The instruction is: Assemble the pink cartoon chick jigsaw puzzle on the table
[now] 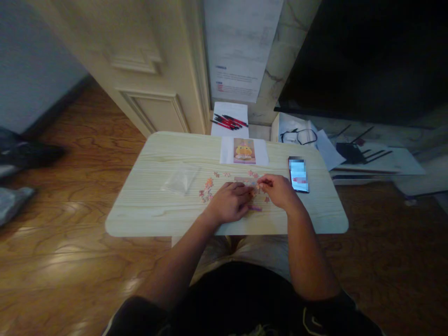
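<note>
Small pink and orange jigsaw pieces [207, 189] lie scattered on a pale wooden table [147, 205]. My left hand [229, 201] rests knuckles-up on the table among them, fingers curled, over a partly joined strip of pieces [245, 179]. My right hand [278, 189] sits just to its right, fingertips pinched on a small puzzle piece [259, 185]. A pink piece [256, 208] lies by my left hand. A reference picture [244, 150] of a yellow figure lies on white paper at the table's far edge.
A phone [298, 174] with a lit screen lies right of my hands. A clear plastic bag [180, 181] lies to the left. Beyond the table are red and black pens [229, 122], glasses [298, 136], papers, a door and wooden floor.
</note>
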The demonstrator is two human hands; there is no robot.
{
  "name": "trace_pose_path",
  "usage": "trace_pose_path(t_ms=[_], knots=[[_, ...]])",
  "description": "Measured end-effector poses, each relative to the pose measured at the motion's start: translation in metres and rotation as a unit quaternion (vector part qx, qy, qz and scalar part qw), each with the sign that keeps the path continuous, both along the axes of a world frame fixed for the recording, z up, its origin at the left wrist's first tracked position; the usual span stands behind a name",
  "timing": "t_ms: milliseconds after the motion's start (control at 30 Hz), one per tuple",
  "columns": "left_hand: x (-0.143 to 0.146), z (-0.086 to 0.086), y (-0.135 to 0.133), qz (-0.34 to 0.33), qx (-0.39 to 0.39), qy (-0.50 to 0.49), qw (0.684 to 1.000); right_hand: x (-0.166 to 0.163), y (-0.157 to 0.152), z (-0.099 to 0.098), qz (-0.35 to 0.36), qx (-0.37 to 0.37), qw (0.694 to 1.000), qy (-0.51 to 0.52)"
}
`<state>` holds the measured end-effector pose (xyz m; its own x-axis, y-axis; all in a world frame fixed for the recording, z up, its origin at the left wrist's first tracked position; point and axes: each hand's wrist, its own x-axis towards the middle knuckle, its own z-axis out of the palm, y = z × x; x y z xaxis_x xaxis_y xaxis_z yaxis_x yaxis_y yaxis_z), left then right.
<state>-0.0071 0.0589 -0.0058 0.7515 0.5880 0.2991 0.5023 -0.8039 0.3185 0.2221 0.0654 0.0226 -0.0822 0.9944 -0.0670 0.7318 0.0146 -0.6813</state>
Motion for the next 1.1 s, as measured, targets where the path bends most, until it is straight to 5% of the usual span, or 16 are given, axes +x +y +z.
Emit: trace_pose_path(t_ms=[200,667,1100], knots=[[0.003,-0.009,0.004,-0.005,0.010,-0.013,1.000,0.005,-0.026,-0.012,0.010,0.001,1.000,-0.019],[0.003,-0.013,0.002,0.003,0.009,-0.027,1.000,-0.002,-0.015,-0.004,0.091,0.025,0.984,-0.150],[0.003,-0.012,0.002,0.000,0.008,-0.026,1.000,-0.001,-0.017,-0.002,0.103,0.026,0.985,-0.133]])
